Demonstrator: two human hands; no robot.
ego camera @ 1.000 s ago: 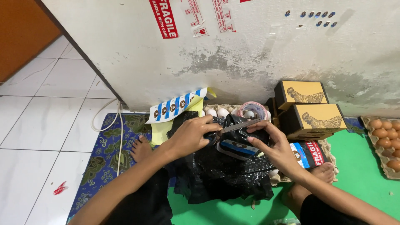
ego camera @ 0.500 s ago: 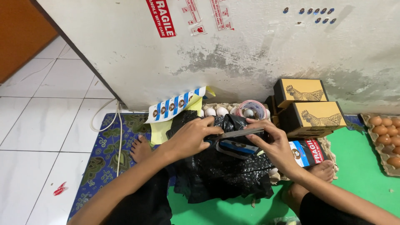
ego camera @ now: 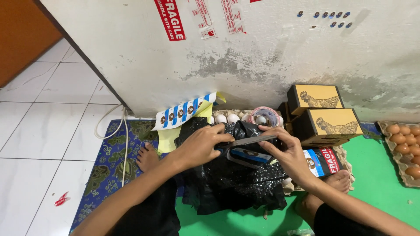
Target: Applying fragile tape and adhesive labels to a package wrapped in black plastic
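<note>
Green floor mat (ego camera: 376,175) against a scuffed white wall. Near, a crinkled black plastic-wrapped parcel (ego camera: 236,183) rests between the knees, mostly wrapped already; left hand (ego camera: 199,146) presses its top, right hand (ego camera: 284,150) grips a tape dispenser (ego camera: 247,153) there, sealing apparently unfinished. Far right: two yellow boxes (ego camera: 326,116).

Two hands, left (ego camera: 201,146) and right (ego camera: 286,153), at frame centre. One black plastic bag (ego camera: 236,185) below them. Two black-and-yellow boxes with a chicken drawing (ego camera: 326,116), centre right. One roll of tape (ego camera: 264,116) beside them. Two white eggs (ego camera: 227,118) at centre. One tray of brown eggs (ego camera: 404,146), right edge; count cut off by the frame.
</note>
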